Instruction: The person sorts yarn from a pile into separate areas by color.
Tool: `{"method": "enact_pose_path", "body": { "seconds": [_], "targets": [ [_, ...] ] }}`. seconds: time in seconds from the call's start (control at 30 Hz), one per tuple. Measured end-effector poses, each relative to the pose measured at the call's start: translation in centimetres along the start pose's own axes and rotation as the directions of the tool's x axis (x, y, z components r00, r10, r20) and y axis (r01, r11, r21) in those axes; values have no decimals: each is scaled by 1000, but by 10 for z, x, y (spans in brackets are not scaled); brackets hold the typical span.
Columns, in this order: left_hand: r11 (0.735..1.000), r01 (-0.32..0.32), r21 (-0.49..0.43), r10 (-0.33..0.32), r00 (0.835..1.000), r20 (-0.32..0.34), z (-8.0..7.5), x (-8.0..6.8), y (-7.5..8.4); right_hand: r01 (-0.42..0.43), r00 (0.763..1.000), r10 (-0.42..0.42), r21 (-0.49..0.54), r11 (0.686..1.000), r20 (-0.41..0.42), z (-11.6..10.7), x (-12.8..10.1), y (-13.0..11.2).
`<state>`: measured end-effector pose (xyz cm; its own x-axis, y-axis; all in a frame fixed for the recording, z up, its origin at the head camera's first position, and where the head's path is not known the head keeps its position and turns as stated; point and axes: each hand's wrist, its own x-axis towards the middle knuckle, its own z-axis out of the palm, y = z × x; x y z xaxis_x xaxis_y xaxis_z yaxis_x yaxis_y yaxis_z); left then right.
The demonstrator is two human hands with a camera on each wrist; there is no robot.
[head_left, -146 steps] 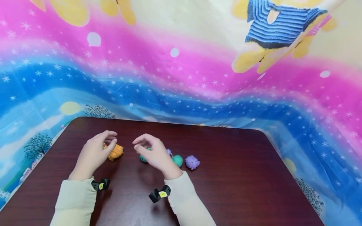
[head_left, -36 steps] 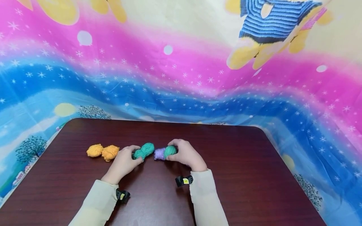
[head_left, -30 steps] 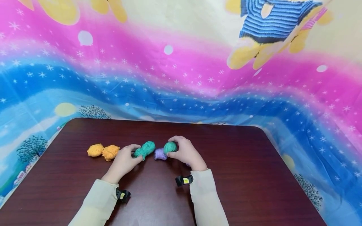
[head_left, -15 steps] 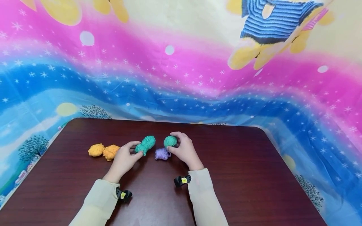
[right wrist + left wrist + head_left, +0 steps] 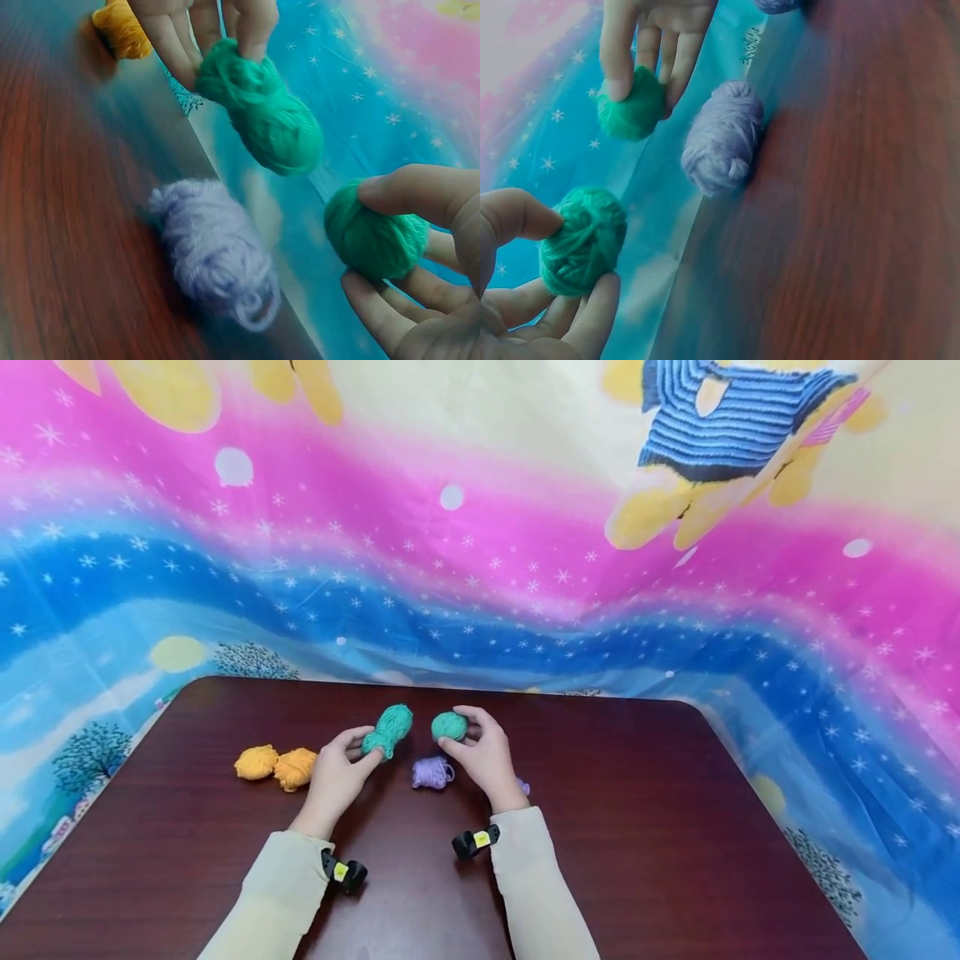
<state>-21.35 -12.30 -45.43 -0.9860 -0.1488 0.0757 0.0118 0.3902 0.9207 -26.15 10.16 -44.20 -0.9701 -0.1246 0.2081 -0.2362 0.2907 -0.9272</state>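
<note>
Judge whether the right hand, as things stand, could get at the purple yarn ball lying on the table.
Probably not at once: the right hand already pinches a green yarn ball. The purple yarn ball lies uncovered on the table just beside it, so the path is free once the fingers are emptied.

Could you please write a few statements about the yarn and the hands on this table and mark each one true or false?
1. The left hand pinches a green yarn bundle. True.
2. The right hand holds a purple yarn ball. False: it holds a small green yarn ball; the purple yarn bundle lies on the table.
3. Two orange yarn bundles lie side by side on the table. True.
4. Both green pieces rest on the table. False: both are held up above it.
</note>
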Motion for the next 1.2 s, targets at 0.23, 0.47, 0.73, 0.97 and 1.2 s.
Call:
{"method": "enact_pose_path", "body": {
  "seconds": [0.23,0.47,0.73,0.97,1.2],
  "targets": [
    [996,41,-73,-46,996,-70,16,17,2,-43,993,58,137,990,-104,12,18,1],
    [987,49,-151,-65,993,-104,28,36,3,-69,988,82,103,992,-127,24,38,-6],
    [991,69,-113,-84,987,-138,35,54,1,-131,979,150,143,981,-134,37,61,5],
    [977,117,-176,-139,983,-118,41,62,1,-196,968,206,85,977,-144,42,69,21],
    [979,145,-146,-163,980,-117,49,66,-1,-209,969,204,-16,978,-140,48,71,30]
  ]
}}
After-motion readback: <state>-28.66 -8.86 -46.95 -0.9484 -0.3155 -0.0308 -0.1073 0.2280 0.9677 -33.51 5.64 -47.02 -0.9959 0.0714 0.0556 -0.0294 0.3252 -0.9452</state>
